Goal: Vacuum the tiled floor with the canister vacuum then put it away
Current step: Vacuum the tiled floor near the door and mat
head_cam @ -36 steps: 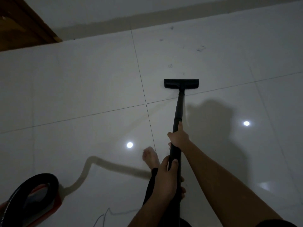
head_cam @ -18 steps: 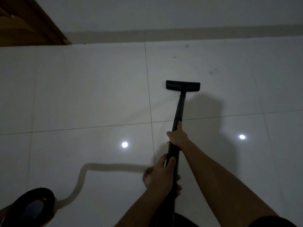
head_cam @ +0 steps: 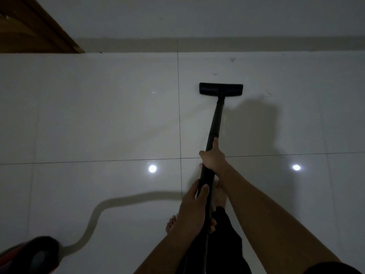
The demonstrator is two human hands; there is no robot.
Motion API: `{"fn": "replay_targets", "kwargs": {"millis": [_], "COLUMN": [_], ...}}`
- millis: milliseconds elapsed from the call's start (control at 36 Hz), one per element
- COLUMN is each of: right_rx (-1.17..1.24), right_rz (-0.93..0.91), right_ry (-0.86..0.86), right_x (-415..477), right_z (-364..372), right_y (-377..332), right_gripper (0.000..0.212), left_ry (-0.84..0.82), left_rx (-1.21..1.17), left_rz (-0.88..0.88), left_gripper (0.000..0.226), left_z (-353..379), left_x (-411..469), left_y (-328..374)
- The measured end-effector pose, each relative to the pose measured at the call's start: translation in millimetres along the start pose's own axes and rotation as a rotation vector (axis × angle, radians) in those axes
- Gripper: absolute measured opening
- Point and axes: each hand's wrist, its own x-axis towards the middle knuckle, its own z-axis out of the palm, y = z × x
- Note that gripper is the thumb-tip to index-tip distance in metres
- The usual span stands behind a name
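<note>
A black vacuum wand (head_cam: 216, 119) runs from my hands out to a flat black floor nozzle (head_cam: 220, 89), which rests on the glossy white tiled floor (head_cam: 98, 119). My right hand (head_cam: 213, 157) grips the wand halfway along. My left hand (head_cam: 194, 208) is closed around the wand lower down, nearer my body. The red and black canister (head_cam: 29, 256) sits on the floor at the bottom left, partly cut off by the frame. Small dark specks of dirt (head_cam: 232, 59) lie beyond the nozzle near the wall.
A white wall with a grey skirting (head_cam: 217, 44) closes off the floor just past the nozzle. A brown wooden door frame (head_cam: 39, 32) stands at the top left. My bare feet (head_cam: 171, 224) are on the tiles under the wand. Ceiling lights reflect off the floor.
The nozzle has been pushed forward towards the wall and the dirt specks. I have stepped forward, and the canister has slid further down and left in the view.
</note>
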Motion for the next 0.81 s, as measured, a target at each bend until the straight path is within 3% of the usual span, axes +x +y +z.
{"fn": "replay_targets", "kwargs": {"millis": [389,806], "right_rx": [-0.058,-0.075], "right_rz": [-0.074,-0.107], "right_ry": [0.001,0.041], "right_x": [46.5,78.5], "right_z": [-67.1,-129.4], "right_y": [-55.5,-98.1], "right_gripper": [0.079,0.078], "left_ry": [0.03,0.024], "left_rx": [-0.174,-0.121], "left_rz": [-0.034,-0.021], "left_gripper": [0.016,0.035], "left_z": [59.8,108.8], "left_x": [44.7,87.0], "left_y": [67.9,117.4]}}
